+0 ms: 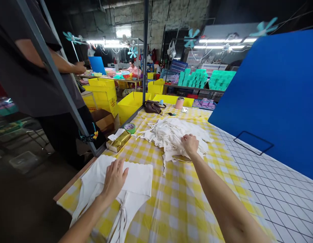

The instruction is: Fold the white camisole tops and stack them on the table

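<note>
A white garment (137, 179) with long thin straps lies spread out on the yellow checked tablecloth (176, 202), near the front left edge of the table. My left hand (114, 179) rests flat on its upper part, fingers stretched out. Farther back, a loose heap of white garments (168, 131) fills the middle of the table, and one strap trails from it toward me. My right hand (190, 143) reaches to the front right of this heap. Its fingers curl down into the white cloth and look closed on a garment there; their tips are partly hidden.
A gold tissue pack (119, 141) and green tape roll (129, 128) lie along the left edge. Behind the heap are a dark handbag (153, 107) and pink cup (179, 103). A blue panel (270, 101) borders the right; a metal post (55, 77) and a standing person (55, 91) are left.
</note>
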### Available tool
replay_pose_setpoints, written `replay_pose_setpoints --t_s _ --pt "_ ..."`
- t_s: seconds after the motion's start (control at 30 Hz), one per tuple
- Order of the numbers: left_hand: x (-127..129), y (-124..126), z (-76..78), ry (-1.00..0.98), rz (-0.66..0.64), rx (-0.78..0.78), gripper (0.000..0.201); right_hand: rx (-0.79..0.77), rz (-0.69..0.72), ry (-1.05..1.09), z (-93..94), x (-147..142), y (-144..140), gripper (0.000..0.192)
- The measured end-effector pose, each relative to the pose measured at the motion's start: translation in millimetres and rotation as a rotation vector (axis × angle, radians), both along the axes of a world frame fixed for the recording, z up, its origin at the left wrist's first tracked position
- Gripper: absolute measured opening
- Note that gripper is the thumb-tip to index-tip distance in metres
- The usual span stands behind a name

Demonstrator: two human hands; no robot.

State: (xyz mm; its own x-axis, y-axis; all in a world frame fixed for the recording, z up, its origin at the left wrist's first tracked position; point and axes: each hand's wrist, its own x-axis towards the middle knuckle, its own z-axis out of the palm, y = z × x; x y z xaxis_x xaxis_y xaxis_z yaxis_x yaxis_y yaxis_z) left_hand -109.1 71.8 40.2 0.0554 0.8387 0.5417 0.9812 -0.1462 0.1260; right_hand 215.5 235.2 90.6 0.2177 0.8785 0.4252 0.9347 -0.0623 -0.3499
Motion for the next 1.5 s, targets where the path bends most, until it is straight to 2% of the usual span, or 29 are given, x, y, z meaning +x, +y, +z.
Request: replay_pose_setpoints --t_s 0.13,0.23,0.43,0.57,0.7,0.77,0.83,0.87,0.93,1.03,1.13,1.2,1.27,1.4,1.47,1.5 --pt "29.0 -6.4 -0.1 -0.215 -0.180 -0.042 0.029 0.021 0.099 -0.022 8.7 7.0 -20.8 0.024" --pt "53.3 -9.5 1.8 -0.406 -0.308 -0.134 0.027 0.013 0.141 -0.048 15.5 16.8 -34.2 0.026" --pt "108.7 -26.9 11.7 -0.565 -0.438 -0.286 0.030 -0.079 0.097 -0.090 12.0 22.9 -24.1 0.022" --pt "117.3 -41.0 14.1 -0.623 -0.472 -0.337 0.032 -0.093 0.092 -0.085 14.5 15.6 -9.4 0.021" --pt "110.0 -41.1 10.9 -0.804 -0.424 -0.430 0.029 -0.027 0.191 -0.059 38.1 8.0 -17.9 0.025" --pt "111.2 -37.7 9.2 -1.018 -0.397 -0.556 0.027 -0.004 0.293 -0.053 47.6 4.3 -42.2 0.024" --pt "118.5 -35.2 8.0 -1.347 -0.389 -0.727 0.035 -0.004 0.419 -0.054 47.7 0.8 -82.1 0.022" --pt "124.2 -34.8 7.4 -1.533 -0.377 -0.816 0.039 -0.013 0.489 -0.055 43.8 -1.0 -107.0 0.021" --pt "137.6 -35.8 5.7 -1.855 -0.343 -0.980 0.046 -0.034 0.716 -0.053 29.4 -4.8 -161.8 0.023" --pt "156.9 -41.3 -0.6 -2.069 -0.346 -1.107 0.046 -0.160 0.931 -0.032 2.3 -11.0 -240.6 0.024" --pt "167.9 -49.5 -10.9 -2.085 -0.330 -1.046 0.032 -0.310 0.996 -0.017 -17.0 -15.4 -297.3 0.021" --pt "168.3 -55.2 -17.1 -2.031 -0.271 -1.020 0.028 -0.391 0.994 0.000 -21.9 -16.0 -320.8 0.017" --pt "163.1 -60.1 -21.1 -1.937 -0.249 -1.005 0.033 -0.451 0.983 0.037 -21.5 -14.7 -335.5 0.016" --pt "141.7 -65.7 -23.1 -1.605 -0.254 -0.904 0.034 -0.573 0.994 0.142 -16.9 -5.6 -343.7 0.021" --pt "130.6 -66.5 -21.9 -1.324 -0.251 -0.860 0.025 -0.589 0.920 0.198 -19.6 2.9 -335.2 0.022" --pt "126.4 -66.5 -20.7 -1.160 -0.244 -0.820 0.022 -0.571 0.837 0.208 -22.9 7.9 -327.4 0.022"
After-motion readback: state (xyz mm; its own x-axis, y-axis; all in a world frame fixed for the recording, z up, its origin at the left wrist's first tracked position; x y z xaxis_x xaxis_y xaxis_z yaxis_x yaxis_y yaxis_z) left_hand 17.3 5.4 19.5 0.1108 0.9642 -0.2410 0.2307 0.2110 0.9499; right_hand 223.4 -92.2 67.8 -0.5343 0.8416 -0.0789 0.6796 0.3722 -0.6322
